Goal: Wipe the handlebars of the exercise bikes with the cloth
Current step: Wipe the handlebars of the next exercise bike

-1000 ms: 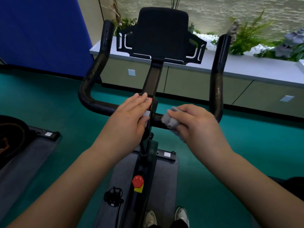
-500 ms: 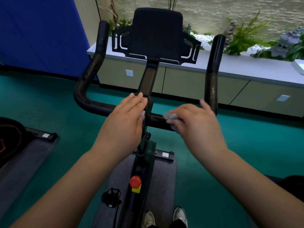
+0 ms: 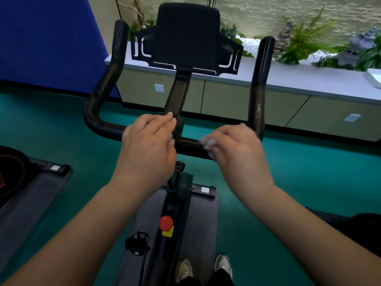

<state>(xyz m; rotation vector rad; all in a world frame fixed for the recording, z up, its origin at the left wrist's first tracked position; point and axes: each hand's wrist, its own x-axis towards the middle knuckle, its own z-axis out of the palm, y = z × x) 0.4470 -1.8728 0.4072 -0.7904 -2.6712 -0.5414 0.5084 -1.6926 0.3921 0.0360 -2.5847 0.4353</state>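
Head view: right hand (image 3: pixel 239 153), blurred, pinches one grey cloth (image 3: pixel 208 143), mostly hidden, against handlebar (image 3: pixel 187 146) crossbar right of centre; left hand (image 3: pixel 150 145), fingers straight, rests at stem. One bike.

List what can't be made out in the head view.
- Cloth: mostly hidden inside the right hand; only a grey wad shows, motion-blurred.
- Bar under both hands: contact covered by the left hand and the right one.
- Label by the left fingertips: too small and covered to read.
- Left bike: cut off by the frame edge.
- Plants: blurred.
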